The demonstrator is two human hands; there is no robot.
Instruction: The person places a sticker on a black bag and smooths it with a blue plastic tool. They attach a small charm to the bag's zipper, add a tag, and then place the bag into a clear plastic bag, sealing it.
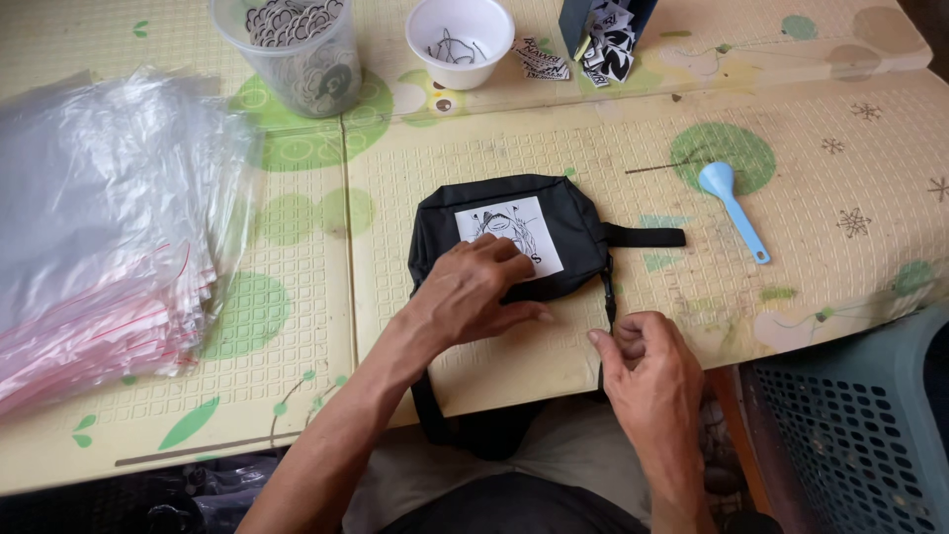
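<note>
We see a small black pouch [514, 237] lying flat near the front edge of a pale patterned table mat [633, 326], and we place everything else by that pouch. On its top face sits a white square card with a black drawing [511, 232]. Our left hand [473, 292] rests palm down on the pouch's near half, fingers spread loosely and covering the card's lower left corner; it presses rather than grips. Our right hand [647, 361] sits just to the right of and nearer than the pouch, at the table's edge, its thumb and fingertips pinched narrowly on the thin black strap [607, 297] that hangs down from the pouch's right side. A short black tab [645, 236] sticks out of the pouch to the right. Further right lies a light blue plastic spoon [730, 203]. Well to the left is a stack of clear zip bags [104, 227]. Beyond the pouch stand a clear tub of printed stickers [292, 54], a white cup [460, 40] and a dark box of cards [605, 35]. Down to the right, off the table, stands a teal basket [850, 435].
</note>
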